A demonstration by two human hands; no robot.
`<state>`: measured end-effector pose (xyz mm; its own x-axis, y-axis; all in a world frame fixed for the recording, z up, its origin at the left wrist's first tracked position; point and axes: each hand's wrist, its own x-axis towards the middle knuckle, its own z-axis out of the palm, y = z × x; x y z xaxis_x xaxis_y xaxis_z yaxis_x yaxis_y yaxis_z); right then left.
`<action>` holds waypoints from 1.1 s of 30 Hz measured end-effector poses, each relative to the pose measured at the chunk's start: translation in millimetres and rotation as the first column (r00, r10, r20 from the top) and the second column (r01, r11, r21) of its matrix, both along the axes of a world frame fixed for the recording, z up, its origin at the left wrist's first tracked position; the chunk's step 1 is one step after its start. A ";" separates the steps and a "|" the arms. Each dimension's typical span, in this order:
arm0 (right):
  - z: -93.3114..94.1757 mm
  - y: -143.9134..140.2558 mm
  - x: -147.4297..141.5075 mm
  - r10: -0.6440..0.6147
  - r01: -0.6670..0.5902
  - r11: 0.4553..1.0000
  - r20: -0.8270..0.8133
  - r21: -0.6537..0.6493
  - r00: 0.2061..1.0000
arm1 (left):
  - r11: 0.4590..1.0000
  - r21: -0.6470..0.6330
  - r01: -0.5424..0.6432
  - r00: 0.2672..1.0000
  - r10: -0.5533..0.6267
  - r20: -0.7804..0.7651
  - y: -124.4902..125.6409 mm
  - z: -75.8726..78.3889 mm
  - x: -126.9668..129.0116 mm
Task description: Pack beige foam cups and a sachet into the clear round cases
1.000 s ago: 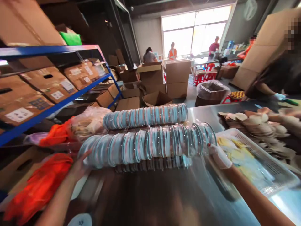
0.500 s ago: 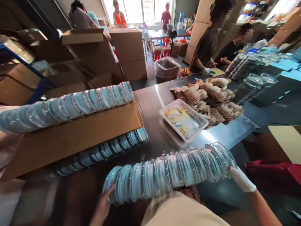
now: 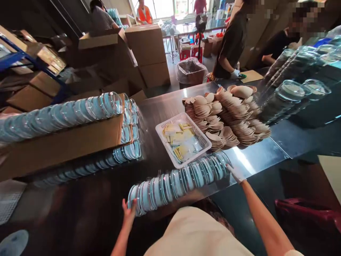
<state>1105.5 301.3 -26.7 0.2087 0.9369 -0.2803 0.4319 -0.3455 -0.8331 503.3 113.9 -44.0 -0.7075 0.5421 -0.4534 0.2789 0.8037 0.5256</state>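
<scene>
Pressed flat against the near-left end of a long row of clear round plastic lids with pale blue faces (image 3: 178,183): the bare left hand (image 3: 129,212), fingers spread open against the end lid. Capped the far-right end: the white-gloved right hand (image 3: 236,173), palm and fingers likewise laid open against the last lid, so the row was squeezed between the two hands rather than gripped in either. Lay low over the dark shiny steel table (image 3: 165,110), near its front edge, whether resting on it or held just above it could not be told; long axis running from lower left up to the right, lids standing on edge, faces turned along that axis. Sat just beyond the row's right half, nearly touching it: a white perforated plastic basket (image 3: 162,131) holding small yellow and white sachets (image 3: 181,139). Heaped right of the basket: a pile of tan, shallow scoop-shaped pieces (image 3: 231,113). Stood to the left, well apart: a brown cardboard box (image 3: 64,144) with more rows of the same lids (image 3: 61,115) on top and beneath. Farther off, across the table: another person in dark clothing (image 3: 231,39).
</scene>
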 end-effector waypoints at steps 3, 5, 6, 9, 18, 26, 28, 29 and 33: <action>-11.2 2.1 6.6 0.031 -0.032 0.999 -0.058 -0.023 0.998 | 0.995 0.086 -0.055 0.957 0.077 -0.279 2.7 23.8 16.9; -15.2 2.9 20.5 -0.010 0.010 1.000 -0.037 0.012 0.999 | 0.969 0.223 0.102 0.892 0.010 -0.452 24.0 43.1 40.0; -15.6 6.6 28.9 -0.051 0.051 0.998 -0.007 0.045 0.999 | 0.932 0.275 0.236 0.859 -0.067 -0.508 43.1 52.7 56.6; -6.0 40.6 44.2 -0.145 0.115 0.978 0.175 0.172 0.974 | 0.721 0.281 0.633 0.750 -0.482 -0.453 131.1 75.8 122.6; 41.0 204.4 -63.5 0.481 -0.443 0.866 0.624 -0.230 0.616 | 0.669 -0.130 0.732 0.644 -0.742 -0.187 347.3 44.9 233.8; 35.3 199.8 -45.8 0.380 -0.284 0.925 0.592 -0.252 0.711 | 0.752 0.052 0.657 0.751 -0.648 -0.124 339.6 31.3 194.0; 34.8 195.1 -27.6 0.261 -0.211 0.965 0.466 -0.158 0.845 | 0.784 0.133 0.606 0.795 -0.598 -0.100 335.1 30.7 188.7; 34.3 192.0 -18.5 0.187 -0.165 0.982 0.372 -0.089 0.909 | 0.800 0.174 0.575 0.817 -0.570 -0.079 333.7 30.3 187.1; 31.8 175.1 10.7 -0.091 0.092 0.991 -0.015 0.100 0.996 | 0.856 0.294 0.425 0.893 -0.450 0.018 337.7 32.4 184.9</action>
